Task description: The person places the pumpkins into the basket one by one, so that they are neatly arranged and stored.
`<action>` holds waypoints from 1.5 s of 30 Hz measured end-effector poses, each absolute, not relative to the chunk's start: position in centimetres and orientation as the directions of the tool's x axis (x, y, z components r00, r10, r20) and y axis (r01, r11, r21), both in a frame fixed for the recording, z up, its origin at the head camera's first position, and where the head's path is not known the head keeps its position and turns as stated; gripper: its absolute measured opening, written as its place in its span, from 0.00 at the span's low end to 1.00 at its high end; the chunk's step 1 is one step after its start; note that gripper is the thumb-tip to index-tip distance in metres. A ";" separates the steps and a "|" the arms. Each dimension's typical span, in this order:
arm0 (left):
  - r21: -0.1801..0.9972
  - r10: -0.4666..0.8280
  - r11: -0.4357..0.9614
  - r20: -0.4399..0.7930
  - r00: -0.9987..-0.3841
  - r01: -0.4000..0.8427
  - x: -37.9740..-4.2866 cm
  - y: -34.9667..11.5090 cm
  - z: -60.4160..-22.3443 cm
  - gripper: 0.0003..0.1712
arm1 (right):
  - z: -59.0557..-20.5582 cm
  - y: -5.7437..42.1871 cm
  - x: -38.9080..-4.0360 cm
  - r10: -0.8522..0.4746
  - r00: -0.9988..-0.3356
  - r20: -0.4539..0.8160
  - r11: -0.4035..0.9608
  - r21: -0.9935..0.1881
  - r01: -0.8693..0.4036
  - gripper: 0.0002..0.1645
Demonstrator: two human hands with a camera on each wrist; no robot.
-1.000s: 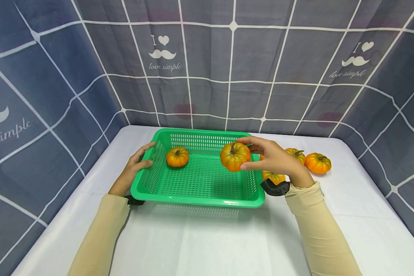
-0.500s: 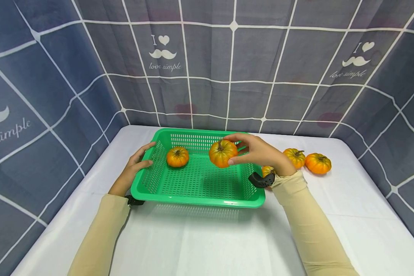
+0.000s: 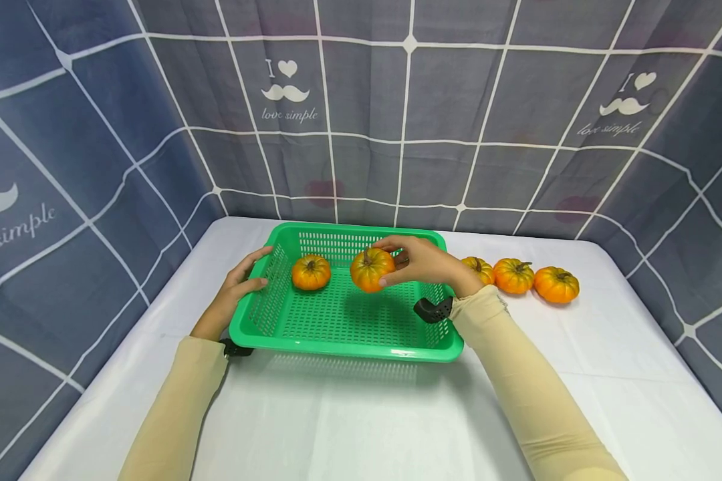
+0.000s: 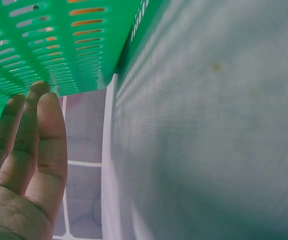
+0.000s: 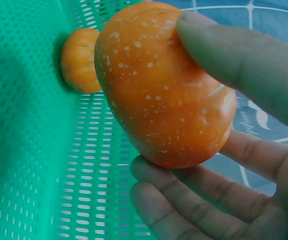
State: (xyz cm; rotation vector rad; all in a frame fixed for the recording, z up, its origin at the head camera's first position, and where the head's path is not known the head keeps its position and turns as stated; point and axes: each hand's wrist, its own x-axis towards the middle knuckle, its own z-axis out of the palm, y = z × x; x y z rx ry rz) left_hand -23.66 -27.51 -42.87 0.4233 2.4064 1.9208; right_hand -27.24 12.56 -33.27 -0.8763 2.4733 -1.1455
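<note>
A green plastic basket (image 3: 345, 353) with slotted walls stands on the white table. At its left end my left hand (image 3: 231, 294) touches the wall, its thumb and forefinger at the rim. The left wrist view shows three nearly straight fingers (image 4: 51, 145) with tips against the slotted side. My right hand (image 3: 421, 262) pinches a small orange pumpkin (image 3: 370, 270) between thumb and fingertips, above the basket's floor; the right wrist view shows its speckled underside. Another small pumpkin (image 3: 311, 272) sits inside the basket near the left end.
Right of the basket, three small pumpkins lie in a row on the table: one partly behind my right wrist (image 3: 480, 268), a middle one (image 3: 514, 276) and an outer one (image 3: 556, 285). A grey-blue checked cloth (image 3: 361, 107) hangs behind and at both sides.
My right hand has moved left with its pumpkin, from near the basket's right end to over its middle. The left hand stays at the left end.
</note>
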 end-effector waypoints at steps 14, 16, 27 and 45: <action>0.958 0.228 0.200 0.157 -0.961 0.204 -23.7 -27.5 -42.9 0.41 | -34.0 10.5 -29.2 -0.591 -0.797 -0.122 0.629 -0.688 -0.361 0.43; 0.960 0.229 0.198 0.152 -0.961 0.199 -23.7 -27.5 -42.9 0.40 | -34.2 10.3 -29.5 -0.584 -0.799 -0.141 0.645 -0.679 -0.352 0.44; 0.959 0.227 0.200 0.155 -0.962 0.202 -23.7 -27.5 -42.9 0.41 | -34.6 8.2 -30.6 -0.572 -0.791 -0.219 0.709 -0.618 -0.342 0.45; 0.953 0.225 0.212 0.167 -0.960 0.216 -23.6 -27.5 -42.7 0.41 | -37.1 6.7 -31.6 -0.553 -0.805 -0.213 0.717 -0.615 -0.330 0.46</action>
